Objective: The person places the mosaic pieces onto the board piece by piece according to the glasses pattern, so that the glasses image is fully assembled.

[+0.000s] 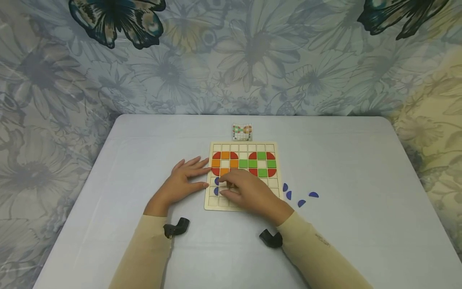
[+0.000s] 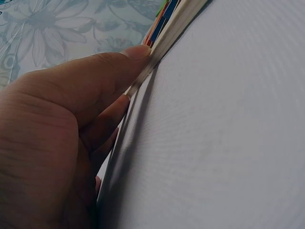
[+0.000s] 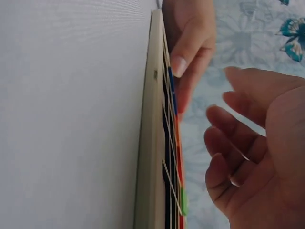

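Note:
A square wooden grid board (image 1: pixel 213 204) lies on the table, with red, orange and green pieces in its upper rows. Two blue half-round pieces (image 1: pixel 216 186) sit one below the other near its left edge. My left hand (image 1: pixel 182 180) rests at the board's left side, fingers stretched out. In the left wrist view, its thumb (image 2: pixel 136 52) touches the board's edge. Over the board's lower middle is my right hand (image 1: pixel 252 192), thumb and forefinger apart. In the right wrist view, my right hand (image 3: pixel 267 143) has bent fingers above the board, and nothing shows between them.
Several loose blue half-round pieces (image 1: pixel 301 203) lie right of the board. Behind it sits a small pattern card (image 1: pixel 242 132). The white table (image 1: pixel 361 168) meets a flowered cloth backdrop (image 1: pixel 252 60) at its far edge. Black wrist mounts (image 1: pixel 177 228) protrude by both sleeves.

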`<state>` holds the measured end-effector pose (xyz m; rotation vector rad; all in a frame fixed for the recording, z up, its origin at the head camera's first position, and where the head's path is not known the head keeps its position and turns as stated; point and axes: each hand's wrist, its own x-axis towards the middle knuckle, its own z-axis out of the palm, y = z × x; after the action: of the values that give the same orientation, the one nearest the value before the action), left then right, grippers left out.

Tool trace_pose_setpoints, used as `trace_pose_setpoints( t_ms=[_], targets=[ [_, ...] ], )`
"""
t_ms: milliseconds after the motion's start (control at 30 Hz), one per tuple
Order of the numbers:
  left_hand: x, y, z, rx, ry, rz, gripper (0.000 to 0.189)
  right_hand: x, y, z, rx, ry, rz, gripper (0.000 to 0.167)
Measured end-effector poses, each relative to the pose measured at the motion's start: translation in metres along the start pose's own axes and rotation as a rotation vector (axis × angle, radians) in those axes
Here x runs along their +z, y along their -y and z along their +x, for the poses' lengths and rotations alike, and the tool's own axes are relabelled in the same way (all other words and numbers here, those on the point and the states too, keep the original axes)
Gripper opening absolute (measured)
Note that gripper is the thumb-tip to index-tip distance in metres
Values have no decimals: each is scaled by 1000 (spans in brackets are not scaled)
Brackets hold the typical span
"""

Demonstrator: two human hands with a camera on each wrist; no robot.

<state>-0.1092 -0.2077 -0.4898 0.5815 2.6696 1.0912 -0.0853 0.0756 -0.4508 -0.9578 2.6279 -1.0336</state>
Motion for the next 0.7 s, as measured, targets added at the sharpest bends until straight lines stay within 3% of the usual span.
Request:
trace_pose_setpoints(
  t_ms=[233, 467, 700],
  targets=[
    [0, -2, -1, -16, -3, 1, 56, -14, -8, -15, 31, -67, 253, 34],
    [0, -2, -1, -25, -8, -11, 57, -28, -24, -30, -43, -140, 427, 31],
    [2, -2, 0, -25, -13, -14, 57, -42, -46, -47, -147, -174, 603, 57]
  ],
)
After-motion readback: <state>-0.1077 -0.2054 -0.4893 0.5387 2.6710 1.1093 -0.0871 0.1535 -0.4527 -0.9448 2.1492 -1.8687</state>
